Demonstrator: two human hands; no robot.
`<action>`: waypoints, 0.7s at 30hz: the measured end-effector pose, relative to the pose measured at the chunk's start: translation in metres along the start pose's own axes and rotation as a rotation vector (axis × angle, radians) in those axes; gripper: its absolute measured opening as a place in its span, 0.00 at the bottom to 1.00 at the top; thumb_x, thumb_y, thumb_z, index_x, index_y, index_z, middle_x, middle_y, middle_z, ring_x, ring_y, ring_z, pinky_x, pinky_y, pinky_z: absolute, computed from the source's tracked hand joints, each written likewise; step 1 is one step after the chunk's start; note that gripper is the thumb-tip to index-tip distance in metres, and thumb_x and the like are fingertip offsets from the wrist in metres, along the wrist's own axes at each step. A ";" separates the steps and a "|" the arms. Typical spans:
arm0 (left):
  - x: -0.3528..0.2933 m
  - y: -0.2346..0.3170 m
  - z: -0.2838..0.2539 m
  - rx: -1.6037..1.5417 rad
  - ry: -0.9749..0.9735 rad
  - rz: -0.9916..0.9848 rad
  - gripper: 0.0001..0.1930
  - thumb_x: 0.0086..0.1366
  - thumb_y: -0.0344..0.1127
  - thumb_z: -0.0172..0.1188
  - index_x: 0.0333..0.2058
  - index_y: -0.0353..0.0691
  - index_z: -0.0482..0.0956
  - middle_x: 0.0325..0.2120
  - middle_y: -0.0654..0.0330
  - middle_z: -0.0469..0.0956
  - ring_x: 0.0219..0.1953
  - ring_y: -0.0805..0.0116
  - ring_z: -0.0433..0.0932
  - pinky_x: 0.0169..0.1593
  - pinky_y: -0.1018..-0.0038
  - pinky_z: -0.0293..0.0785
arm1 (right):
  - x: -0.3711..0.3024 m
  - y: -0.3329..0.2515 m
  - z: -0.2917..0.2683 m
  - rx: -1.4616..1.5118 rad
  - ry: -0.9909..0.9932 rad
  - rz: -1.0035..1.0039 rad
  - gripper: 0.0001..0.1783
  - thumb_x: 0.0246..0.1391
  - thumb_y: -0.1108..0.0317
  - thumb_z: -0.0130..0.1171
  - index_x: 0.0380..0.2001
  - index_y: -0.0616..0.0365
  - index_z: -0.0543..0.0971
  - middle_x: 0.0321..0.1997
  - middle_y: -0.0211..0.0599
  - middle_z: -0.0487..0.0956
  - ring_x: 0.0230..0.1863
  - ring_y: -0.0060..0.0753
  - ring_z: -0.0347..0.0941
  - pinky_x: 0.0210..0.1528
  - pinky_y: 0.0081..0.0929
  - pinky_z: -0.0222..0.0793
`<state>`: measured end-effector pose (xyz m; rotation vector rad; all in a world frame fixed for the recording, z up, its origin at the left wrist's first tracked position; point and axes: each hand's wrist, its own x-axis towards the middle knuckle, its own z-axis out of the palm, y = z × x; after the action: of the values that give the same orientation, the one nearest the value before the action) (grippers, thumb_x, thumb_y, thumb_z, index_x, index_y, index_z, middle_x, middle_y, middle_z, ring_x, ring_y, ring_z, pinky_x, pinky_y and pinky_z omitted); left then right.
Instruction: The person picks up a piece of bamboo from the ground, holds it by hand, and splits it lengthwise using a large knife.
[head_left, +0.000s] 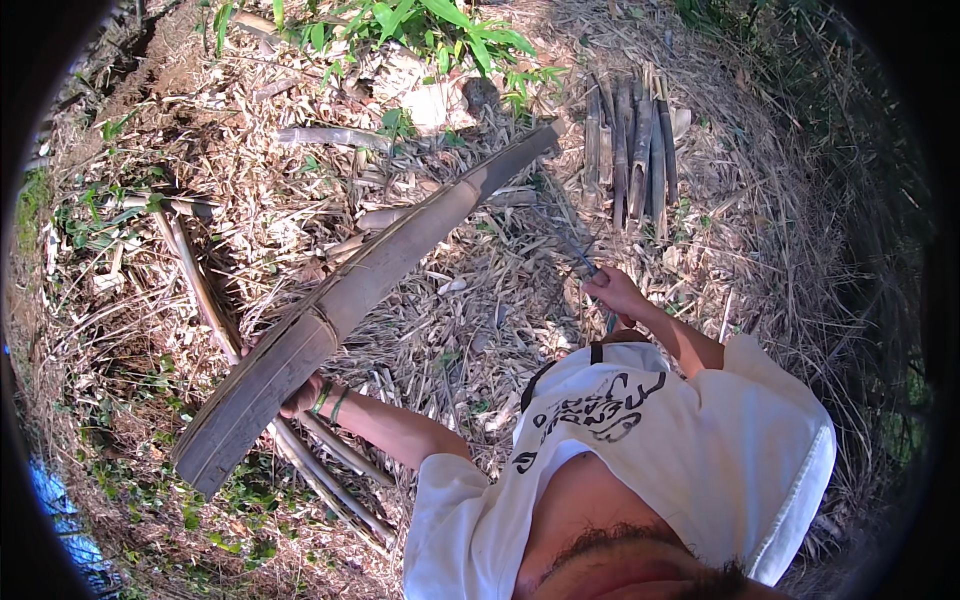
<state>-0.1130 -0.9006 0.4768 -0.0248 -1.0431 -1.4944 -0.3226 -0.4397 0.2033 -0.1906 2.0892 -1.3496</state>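
Note:
A long, wide split bamboo piece slants across the view, from the lower left up to the top middle. Grey-brown, it has ridged nodes along its length. My left hand, with green bands at the wrist, is closed on its lower part from beneath; the bamboo hides some of the fingers. Off to the right, my right hand is closed round a thin-bladed tool. Its dark, narrow blade points up and left, and a bit of greenish-blue shows below the fist. The blade's exact kind is hard to make out against the litter.
Several bamboo lengths lie side by side at the upper right. Bamboo poles rest on the ground at the left, others below my left arm. Dry leaf litter covers the ground. A leafy green plant grows at the top.

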 end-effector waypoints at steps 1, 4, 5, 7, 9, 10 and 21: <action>0.001 0.002 0.014 -0.013 -0.040 0.009 0.44 0.47 0.58 0.68 0.58 0.37 0.66 0.54 0.49 0.70 0.57 0.54 0.69 0.63 0.54 0.62 | -0.006 -0.004 -0.001 0.020 -0.018 0.040 0.21 0.50 0.55 0.65 0.30 0.61 0.70 0.19 0.33 0.71 0.17 0.27 0.68 0.22 0.29 0.65; 0.000 -0.003 0.041 -0.026 -0.112 0.044 0.45 0.48 0.58 0.68 0.59 0.37 0.65 0.55 0.48 0.69 0.58 0.53 0.68 0.64 0.53 0.60 | -0.022 -0.022 -0.003 0.012 -0.004 0.065 0.19 0.51 0.56 0.64 0.27 0.59 0.69 0.16 0.30 0.69 0.16 0.25 0.67 0.20 0.30 0.64; 0.000 -0.002 0.045 -0.008 -0.096 0.074 0.45 0.48 0.58 0.68 0.59 0.37 0.64 0.55 0.48 0.69 0.58 0.53 0.68 0.64 0.52 0.60 | -0.020 -0.017 -0.001 0.012 -0.012 0.066 0.18 0.52 0.58 0.64 0.26 0.59 0.69 0.16 0.30 0.69 0.16 0.24 0.67 0.20 0.29 0.64; 0.001 -0.004 0.034 0.112 0.131 0.123 0.45 0.50 0.58 0.67 0.60 0.37 0.63 0.56 0.47 0.68 0.59 0.52 0.67 0.65 0.51 0.58 | -0.027 -0.015 -0.002 0.011 0.020 0.042 0.18 0.51 0.57 0.64 0.26 0.59 0.70 0.16 0.30 0.69 0.15 0.25 0.66 0.19 0.29 0.63; -0.009 -0.001 0.066 0.246 0.404 0.224 0.42 0.52 0.51 0.69 0.60 0.36 0.62 0.55 0.47 0.70 0.57 0.52 0.69 0.63 0.51 0.63 | -0.038 -0.016 -0.003 -0.009 0.087 0.009 0.19 0.51 0.58 0.66 0.22 0.57 0.67 0.18 0.26 0.67 0.17 0.21 0.62 0.19 0.25 0.58; -0.008 -0.001 0.065 0.321 0.498 0.258 0.42 0.51 0.49 0.70 0.60 0.35 0.63 0.54 0.48 0.70 0.56 0.52 0.70 0.62 0.52 0.65 | -0.040 -0.015 -0.001 -0.025 0.096 0.027 0.20 0.51 0.58 0.66 0.22 0.57 0.67 0.19 0.26 0.68 0.17 0.21 0.62 0.19 0.26 0.58; -0.037 0.015 -0.071 0.132 0.337 -0.063 0.42 0.47 0.48 0.70 0.58 0.35 0.65 0.54 0.50 0.71 0.56 0.55 0.70 0.63 0.56 0.61 | -0.045 -0.005 0.002 -0.151 0.099 0.091 0.18 0.48 0.60 0.64 0.21 0.60 0.67 0.20 0.31 0.68 0.24 0.28 0.65 0.29 0.31 0.64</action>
<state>-0.0536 -0.9116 0.4227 0.3451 -0.8715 -1.4224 -0.2865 -0.4239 0.2266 -0.0920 2.2553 -1.1699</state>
